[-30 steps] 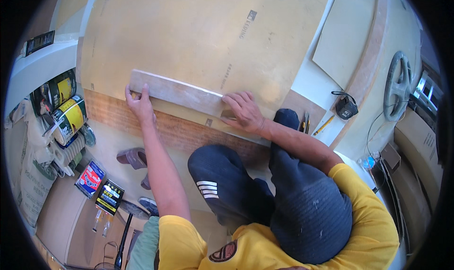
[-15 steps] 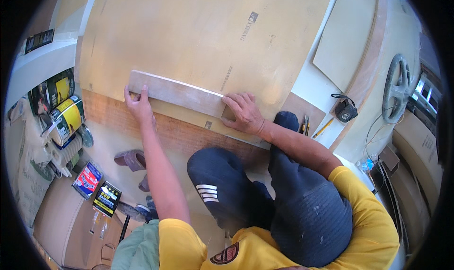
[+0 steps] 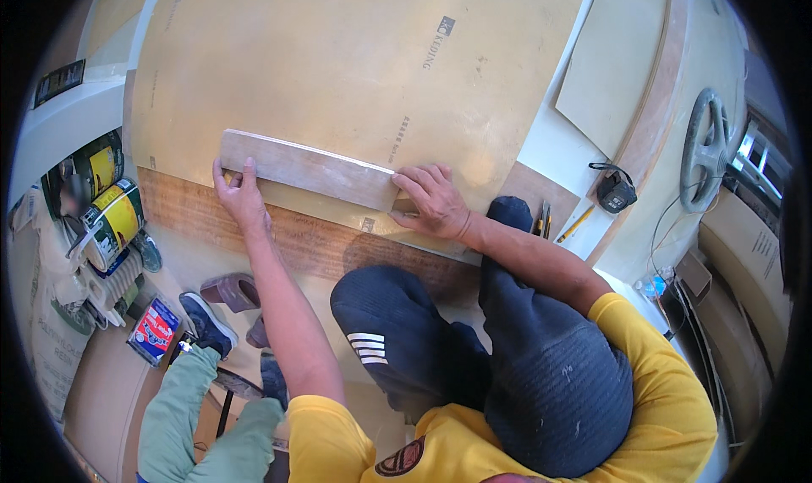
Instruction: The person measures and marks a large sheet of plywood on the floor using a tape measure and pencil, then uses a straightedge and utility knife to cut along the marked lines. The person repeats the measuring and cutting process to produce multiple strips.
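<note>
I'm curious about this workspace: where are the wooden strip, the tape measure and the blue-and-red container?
Wooden strip [image 3: 306, 169], head view: middle of its broad face.
Tape measure [image 3: 616, 194], head view: its dark case.
Blue-and-red container [image 3: 155, 332], head view: its labelled side.

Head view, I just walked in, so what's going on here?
A person has both hands at a wooden strip: the left hand grips one end, the right hand is at the other. The strip is over a large tan sheet, near its close edge. A tape measure sits off right.
</note>
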Demonstrator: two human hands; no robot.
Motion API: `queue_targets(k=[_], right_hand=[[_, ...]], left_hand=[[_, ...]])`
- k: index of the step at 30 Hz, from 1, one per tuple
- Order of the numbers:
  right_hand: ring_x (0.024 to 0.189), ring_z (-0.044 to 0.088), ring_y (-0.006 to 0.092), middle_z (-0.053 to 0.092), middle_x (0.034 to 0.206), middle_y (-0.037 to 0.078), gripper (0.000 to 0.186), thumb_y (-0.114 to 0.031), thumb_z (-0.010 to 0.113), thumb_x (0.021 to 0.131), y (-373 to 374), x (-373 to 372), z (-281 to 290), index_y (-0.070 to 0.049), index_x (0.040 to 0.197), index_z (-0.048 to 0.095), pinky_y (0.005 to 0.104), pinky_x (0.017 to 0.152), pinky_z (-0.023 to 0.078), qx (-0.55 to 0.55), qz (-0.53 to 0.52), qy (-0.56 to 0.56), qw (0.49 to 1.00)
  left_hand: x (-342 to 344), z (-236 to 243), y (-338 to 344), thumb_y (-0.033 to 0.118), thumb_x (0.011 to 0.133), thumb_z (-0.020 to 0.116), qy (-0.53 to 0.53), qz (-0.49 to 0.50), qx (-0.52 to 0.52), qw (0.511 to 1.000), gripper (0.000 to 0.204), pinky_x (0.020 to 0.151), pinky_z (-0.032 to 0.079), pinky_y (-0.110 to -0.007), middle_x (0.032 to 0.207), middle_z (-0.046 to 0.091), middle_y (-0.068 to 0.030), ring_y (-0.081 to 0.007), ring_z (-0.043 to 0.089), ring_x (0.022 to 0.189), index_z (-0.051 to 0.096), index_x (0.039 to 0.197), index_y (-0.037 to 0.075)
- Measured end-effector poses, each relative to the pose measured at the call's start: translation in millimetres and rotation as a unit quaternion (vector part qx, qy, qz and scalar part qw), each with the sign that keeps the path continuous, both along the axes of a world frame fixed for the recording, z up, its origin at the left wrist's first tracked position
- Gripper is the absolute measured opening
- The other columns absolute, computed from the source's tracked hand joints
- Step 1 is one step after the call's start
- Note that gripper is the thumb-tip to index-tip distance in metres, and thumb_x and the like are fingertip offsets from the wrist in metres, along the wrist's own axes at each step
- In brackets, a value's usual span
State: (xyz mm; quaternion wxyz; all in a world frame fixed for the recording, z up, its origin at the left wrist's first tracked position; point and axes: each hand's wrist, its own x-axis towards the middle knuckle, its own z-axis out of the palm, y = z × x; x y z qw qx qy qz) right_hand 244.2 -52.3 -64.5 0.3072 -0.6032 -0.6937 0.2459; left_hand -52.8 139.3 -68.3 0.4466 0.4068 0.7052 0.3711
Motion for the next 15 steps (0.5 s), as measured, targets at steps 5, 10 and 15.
queue_targets(k=[5,10,15], right_hand=[[0.109,0.058,0.0297,0.060,0.123,0.012,0.071,-0.029,0.085,0.067,0.5,-0.9,-0.1,-0.005,0.128,0.057,0.0436,0.094,0.042,0.005,-0.001,-0.011,1.000],[0.109,0.059,0.0303,0.060,0.122,0.012,0.071,-0.029,0.085,0.066,0.5,-0.4,0.7,-0.004,0.127,0.058,0.0441,0.095,0.042,0.001,-0.002,-0.010,1.000],[0.109,0.059,0.0304,0.060,0.121,0.012,0.070,-0.028,0.085,0.066,1.1,-0.6,1.0,-0.005,0.125,0.058,0.0447,0.095,0.043,-0.005,-0.003,-0.006,1.000]], left_hand=[[-0.8,0.4,0.5,0.005,0.091,0.075,-0.006,-0.010,0.017,1.000,0.077,0.089,0.049,-0.031,0.114,0.061,-0.0178,-0.0190,0.058,0.100,0.031,0.154,0.001],[-1.7,0.5,-0.2,0.004,0.091,0.075,0.019,-0.004,-0.005,1.000,0.077,0.088,0.049,-0.030,0.112,0.063,-0.0178,-0.0190,0.059,0.100,0.032,0.154,0.001],[-3.8,-2.5,-0.5,0.003,0.091,0.074,-0.012,-0.017,0.017,1.000,0.075,0.088,0.049,-0.029,0.108,0.065,-0.0171,-0.0184,0.060,0.100,0.031,0.154,0.000]])
